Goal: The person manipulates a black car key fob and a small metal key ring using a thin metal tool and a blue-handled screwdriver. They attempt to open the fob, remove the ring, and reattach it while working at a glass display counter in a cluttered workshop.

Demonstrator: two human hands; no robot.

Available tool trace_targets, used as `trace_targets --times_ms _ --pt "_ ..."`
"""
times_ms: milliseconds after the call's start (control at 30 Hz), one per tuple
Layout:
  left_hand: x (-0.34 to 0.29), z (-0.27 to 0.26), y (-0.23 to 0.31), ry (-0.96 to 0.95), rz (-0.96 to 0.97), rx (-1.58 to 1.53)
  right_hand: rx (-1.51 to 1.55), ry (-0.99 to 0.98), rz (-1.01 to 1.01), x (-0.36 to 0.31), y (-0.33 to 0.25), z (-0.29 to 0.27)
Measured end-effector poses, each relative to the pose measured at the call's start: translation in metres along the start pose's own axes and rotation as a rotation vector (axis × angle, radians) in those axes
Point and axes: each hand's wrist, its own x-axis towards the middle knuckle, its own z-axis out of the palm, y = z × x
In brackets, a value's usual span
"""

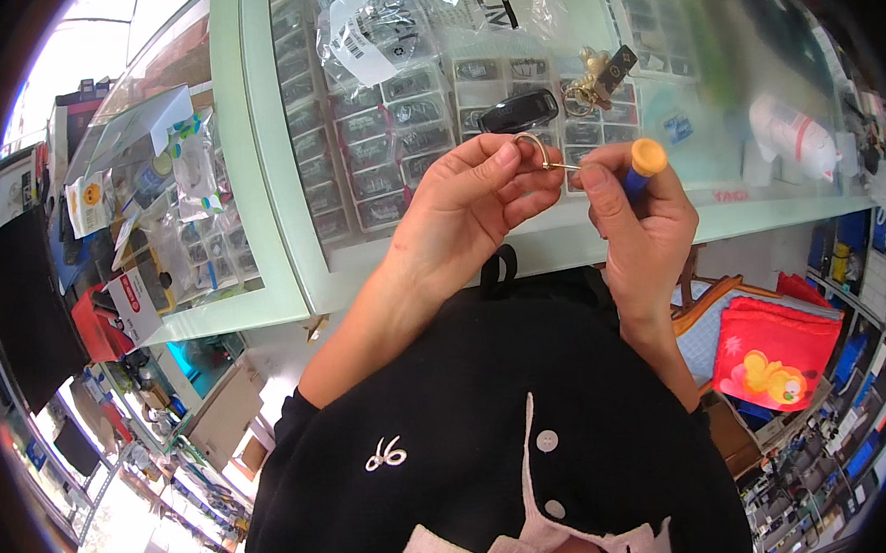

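Observation:
My left hand pinches a gold-coloured metal key ring between thumb and fingers, just above the glass counter. In my right hand is a small screwdriver with a blue handle and an orange-yellow end. Its thin shaft points left, and the tip meets the ring's lower end, close to my left fingertips. A black car key fob lies on the glass just beyond my left hand. Farther right rests a gold keychain with a dark patterned strap.
Under the glass counter are rows of boxed key fobs. Clear plastic bags lie at its far side. A white bottle is on the right. A wooden chair with a red cushion stands below the counter's right part.

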Motion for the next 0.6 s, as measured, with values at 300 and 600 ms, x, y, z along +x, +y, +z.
trace_targets --times_ms 300,600 --pt "0.004 0.004 0.01 0.071 0.014 0.078 -0.194 -0.02 -0.204 0.015 0.001 0.01" --pt "0.014 -0.002 0.013 0.096 -0.022 -0.029 -0.235 -0.044 -0.221 0.031 0.006 0.009"
